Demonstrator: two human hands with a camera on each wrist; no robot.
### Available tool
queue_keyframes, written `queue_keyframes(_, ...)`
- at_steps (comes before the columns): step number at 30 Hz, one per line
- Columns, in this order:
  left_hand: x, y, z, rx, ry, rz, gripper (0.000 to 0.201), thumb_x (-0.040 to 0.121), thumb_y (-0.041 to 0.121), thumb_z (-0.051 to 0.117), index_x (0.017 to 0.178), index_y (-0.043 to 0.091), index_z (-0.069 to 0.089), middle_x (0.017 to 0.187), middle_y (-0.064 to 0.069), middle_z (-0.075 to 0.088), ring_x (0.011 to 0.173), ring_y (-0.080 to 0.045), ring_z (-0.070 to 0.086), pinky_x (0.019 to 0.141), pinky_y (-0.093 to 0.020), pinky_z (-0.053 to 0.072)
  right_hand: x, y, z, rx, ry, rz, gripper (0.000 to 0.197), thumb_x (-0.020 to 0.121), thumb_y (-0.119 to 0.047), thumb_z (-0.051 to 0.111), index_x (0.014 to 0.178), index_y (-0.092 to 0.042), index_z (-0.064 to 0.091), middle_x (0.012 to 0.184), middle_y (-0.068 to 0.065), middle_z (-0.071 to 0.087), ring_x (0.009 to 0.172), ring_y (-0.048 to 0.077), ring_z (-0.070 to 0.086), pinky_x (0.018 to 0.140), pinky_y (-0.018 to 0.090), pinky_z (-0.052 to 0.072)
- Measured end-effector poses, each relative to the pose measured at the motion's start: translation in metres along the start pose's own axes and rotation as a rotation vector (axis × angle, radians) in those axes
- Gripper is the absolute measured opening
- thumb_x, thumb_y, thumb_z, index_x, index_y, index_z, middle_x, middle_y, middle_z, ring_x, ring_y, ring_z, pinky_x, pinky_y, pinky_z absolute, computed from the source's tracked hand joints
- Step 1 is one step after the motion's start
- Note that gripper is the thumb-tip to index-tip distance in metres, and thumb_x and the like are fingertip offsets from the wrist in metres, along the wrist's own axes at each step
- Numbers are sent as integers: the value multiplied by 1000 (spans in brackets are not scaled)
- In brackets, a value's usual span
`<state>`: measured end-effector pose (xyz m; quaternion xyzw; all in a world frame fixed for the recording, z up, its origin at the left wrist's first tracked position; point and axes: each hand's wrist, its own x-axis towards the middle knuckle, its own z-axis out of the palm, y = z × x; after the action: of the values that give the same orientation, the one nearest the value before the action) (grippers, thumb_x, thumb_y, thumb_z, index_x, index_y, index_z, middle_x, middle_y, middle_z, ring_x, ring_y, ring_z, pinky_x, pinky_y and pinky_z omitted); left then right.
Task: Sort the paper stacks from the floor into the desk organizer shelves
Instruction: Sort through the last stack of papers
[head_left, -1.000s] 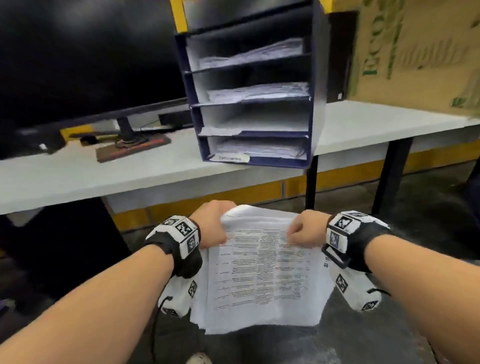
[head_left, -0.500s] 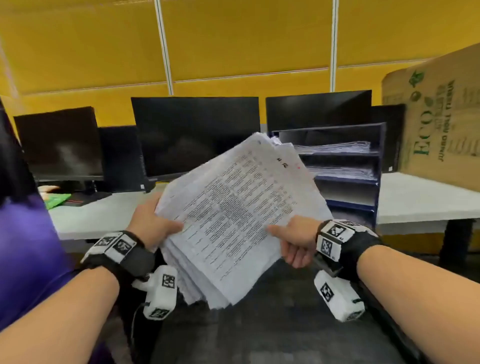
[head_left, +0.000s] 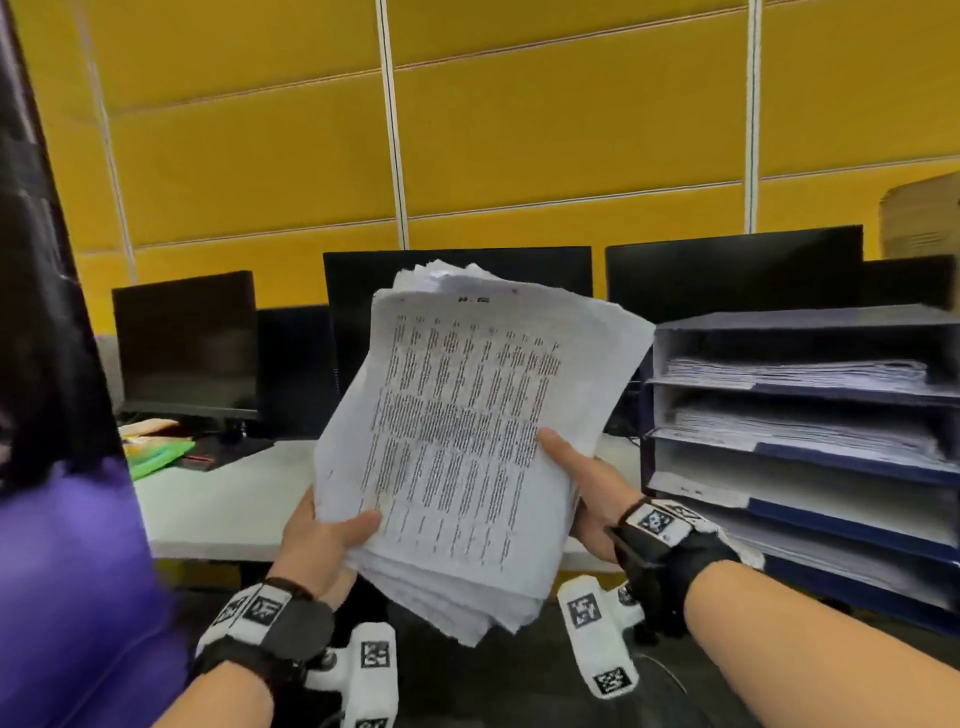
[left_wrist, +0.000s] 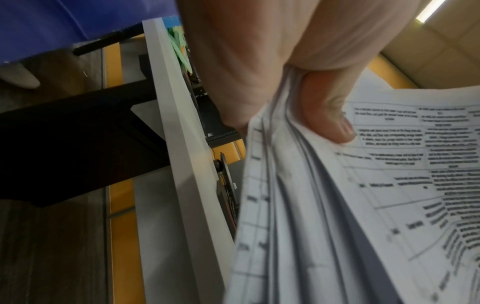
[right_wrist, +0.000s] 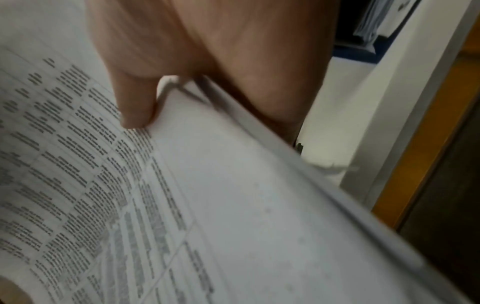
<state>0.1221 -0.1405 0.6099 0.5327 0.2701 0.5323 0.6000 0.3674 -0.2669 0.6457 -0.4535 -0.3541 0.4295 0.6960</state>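
Yellow-panelled office, white desk (head_left: 223, 504) w/ monitors: left hand (head_left: 317, 545) and right hand (head_left: 587, 499) both grip paper stack (head_left: 457, 441) mid-air, left of desk organizer (head_left: 800, 452). Wrist cams alone show thumbs pinching sheets; head cam shows 4 shelves.

Paper stack (head_left: 467, 431): now raised higher, turned more upright between left hand (head_left: 319, 540) and right hand (head_left: 592, 493).

You've got a white paper stack (head_left: 457, 441) with black table text, a dark blue shelved desk organizer (head_left: 800, 447), yellow wall panels (head_left: 545, 130), black monitors (head_left: 184, 343), and black-and-white checker-marked wristbands (head_left: 260, 613).
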Motion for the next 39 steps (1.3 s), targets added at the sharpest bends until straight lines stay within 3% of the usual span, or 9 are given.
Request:
queue_keyframes(3,4,-8,11,-68,-75,-43,49,80,-21,55,122,5,56,112,-21,68,104,-40,65,90,-54,52,15,5,-4,96,-43,29,51,78,-30,73,121,-4,60,113,20,68,105,36,66,97,55,47)
queue_keyframes(8,29,-14,18,58,-34,-20,46,79,-15,63,116,11,60,111,-14,70,106,-36,65,82,-48,57,36,-9,-1,-67,165,-160,22,83,-17,71,99,-6,62,101,16,71,88,32,69,85,46,54)
queue_keyframes(11,48,-1,25,337,-48,17,47,72,4,82,109,21,58,112,-7,68,103,-29,65,84,-48,56,53,-27,-4,-159,225,-254,15,82,-17,73,82,-14,58,90,10,70,79,24,67,82,41,53)
queue_keyframes(15,69,35,33,589,-173,24,58,70,32,82,118,24,51,120,4,60,107,-15,59,86,-33,51,79,-41,-18,-206,202,-270,21,75,-23,77,92,-16,66,103,13,72,94,32,69,91,53,51)
queue_keyframes(20,109,67,57,399,-164,101,114,36,82,75,129,22,50,121,1,65,109,-20,64,96,-45,49,105,-49,-12,-382,74,-314,35,79,-23,75,109,-10,65,109,9,70,102,26,67,98,49,48)
queue_keyframes(24,136,76,75,136,75,194,80,55,58,78,119,16,56,106,-5,71,93,-23,71,87,-48,55,131,-56,-3,-433,42,-358,33,80,-21,74,110,-9,66,105,8,72,100,25,68,97,50,49)
queue_keyframes(28,158,71,88,171,263,338,48,79,44,74,115,20,52,102,2,66,89,-14,66,71,-29,51,146,-60,7,-426,100,-431,23,85,-15,69,108,-13,65,104,5,71,100,22,67,95,42,50)
queue_keyframes(33,153,35,109,310,203,455,12,91,32,64,99,37,56,100,13,64,95,-6,62,76,-22,46,153,-33,10,-468,168,-432,29,89,-14,64,117,-8,61,97,-2,65,94,18,63,79,26,48)
queue_keyframes(39,154,22,98,249,87,365,45,79,41,74,118,28,54,110,8,65,99,-10,65,79,-28,52,158,-28,-13,-421,88,-315,31,82,-9,72,111,-8,61,99,3,70,92,20,66,91,39,52)
